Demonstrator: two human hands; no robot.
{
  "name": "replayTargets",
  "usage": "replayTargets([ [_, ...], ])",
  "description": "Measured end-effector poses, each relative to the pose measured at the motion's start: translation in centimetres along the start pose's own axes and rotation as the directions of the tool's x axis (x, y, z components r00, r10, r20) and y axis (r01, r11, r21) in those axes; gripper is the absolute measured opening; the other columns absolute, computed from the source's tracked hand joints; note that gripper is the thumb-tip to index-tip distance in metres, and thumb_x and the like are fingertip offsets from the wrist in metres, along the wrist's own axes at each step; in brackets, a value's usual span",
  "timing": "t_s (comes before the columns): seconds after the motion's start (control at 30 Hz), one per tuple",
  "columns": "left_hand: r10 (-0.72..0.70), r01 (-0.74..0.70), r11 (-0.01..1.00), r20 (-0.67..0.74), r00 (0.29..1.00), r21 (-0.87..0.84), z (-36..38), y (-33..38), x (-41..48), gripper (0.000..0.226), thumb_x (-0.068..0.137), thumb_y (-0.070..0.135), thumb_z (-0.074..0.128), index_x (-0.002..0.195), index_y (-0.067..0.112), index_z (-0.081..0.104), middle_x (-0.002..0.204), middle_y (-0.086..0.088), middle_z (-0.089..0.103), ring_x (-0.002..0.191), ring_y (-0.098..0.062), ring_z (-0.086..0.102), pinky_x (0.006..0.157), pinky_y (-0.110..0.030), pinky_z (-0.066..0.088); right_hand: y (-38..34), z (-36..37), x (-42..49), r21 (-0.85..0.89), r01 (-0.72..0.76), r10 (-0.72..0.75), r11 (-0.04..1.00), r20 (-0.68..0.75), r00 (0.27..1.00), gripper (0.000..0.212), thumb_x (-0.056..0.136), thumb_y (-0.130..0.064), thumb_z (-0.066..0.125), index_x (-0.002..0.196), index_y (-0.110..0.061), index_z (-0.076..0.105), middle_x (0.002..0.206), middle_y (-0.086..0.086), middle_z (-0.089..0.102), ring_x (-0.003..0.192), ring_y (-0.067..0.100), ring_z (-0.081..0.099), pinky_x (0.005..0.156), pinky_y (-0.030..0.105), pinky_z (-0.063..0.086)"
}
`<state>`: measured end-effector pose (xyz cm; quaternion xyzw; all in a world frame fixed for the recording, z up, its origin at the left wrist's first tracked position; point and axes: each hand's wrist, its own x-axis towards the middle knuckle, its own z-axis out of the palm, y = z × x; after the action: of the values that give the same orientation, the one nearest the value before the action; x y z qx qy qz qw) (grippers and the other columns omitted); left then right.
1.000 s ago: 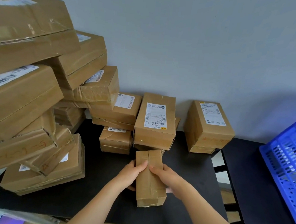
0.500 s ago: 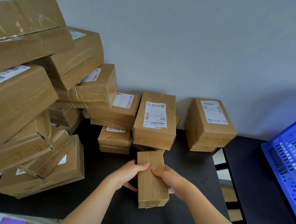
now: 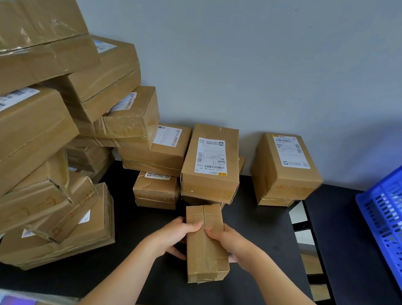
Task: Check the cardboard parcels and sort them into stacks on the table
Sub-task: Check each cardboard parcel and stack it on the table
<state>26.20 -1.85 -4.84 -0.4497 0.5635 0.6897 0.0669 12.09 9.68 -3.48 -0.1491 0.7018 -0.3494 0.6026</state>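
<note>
A small taped cardboard parcel (image 3: 205, 243) is held lengthwise over the black table (image 3: 256, 227), plain taped side up. My left hand (image 3: 172, 238) grips its left side and my right hand (image 3: 231, 243) its right side, thumbs on top. Just behind it stands a labelled parcel (image 3: 211, 163) on top of another box. To the left are a low stack of labelled parcels (image 3: 156, 150) and a smaller parcel (image 3: 156, 189) in front. A separate labelled parcel (image 3: 285, 168) stands at the back right.
A tall, leaning pile of large taped boxes (image 3: 33, 132) fills the left side up to the grey wall. A blue plastic crate (image 3: 392, 223) stands at the right edge. A gap (image 3: 307, 246) separates the table from a second black surface.
The parcel and both hands have stayed in nearly the same place. The view has shifted slightly, with the held parcel a little further right in the frame.
</note>
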Motion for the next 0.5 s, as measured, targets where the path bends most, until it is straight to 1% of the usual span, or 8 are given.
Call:
replayTargets([
  [0.13,0.004,-0.004,1.000,-0.001,1.000,0.006,0.05,0.07,0.07,0.048,0.080,0.053,0.067,0.117,0.034,0.042,0.112,0.004,0.057,0.098,-0.014,0.057,0.058,-0.032,0.057,-0.09,-0.11,-0.09,-0.007,0.006,-0.006,1.000,0.010,1.000,0.049,0.087,-0.047,0.062,0.128,-0.028,0.043,0.119,0.001,0.062,0.108,0.020,0.063,0.090,0.042,0.054],
  [0.27,-0.002,0.002,1.000,-0.020,1.000,-0.001,0.14,0.10,0.16,0.049,0.080,0.054,0.068,0.116,0.034,0.042,0.112,0.003,0.057,0.097,-0.015,0.058,0.056,-0.032,0.057,-0.12,-0.34,-0.09,-0.013,0.009,-0.009,1.000,0.027,1.000,0.050,0.087,-0.046,0.062,0.130,-0.028,0.044,0.119,0.000,0.063,0.106,0.018,0.064,0.086,0.038,0.056],
  [0.4,-0.017,0.016,1.000,-0.043,0.999,-0.013,0.25,0.04,0.13,0.052,0.078,0.054,0.069,0.117,0.033,0.041,0.109,0.003,0.056,0.093,-0.015,0.057,0.053,-0.030,0.055,-0.14,-0.34,-0.18,-0.016,0.001,-0.001,1.000,0.022,1.000,0.049,0.087,-0.047,0.063,0.128,-0.029,0.044,0.117,0.000,0.063,0.105,0.017,0.064,0.085,0.037,0.057],
  [0.5,-0.011,0.010,1.000,-0.052,0.999,-0.015,0.36,-0.07,-0.04,0.052,0.079,0.054,0.068,0.118,0.032,0.040,0.108,0.004,0.057,0.093,-0.014,0.057,0.055,-0.031,0.056,-0.21,-0.05,-0.28,-0.021,-0.005,0.005,1.000,0.006,1.000,0.046,0.087,-0.047,0.063,0.126,-0.029,0.046,0.116,0.000,0.064,0.105,0.018,0.064,0.086,0.039,0.056],
])
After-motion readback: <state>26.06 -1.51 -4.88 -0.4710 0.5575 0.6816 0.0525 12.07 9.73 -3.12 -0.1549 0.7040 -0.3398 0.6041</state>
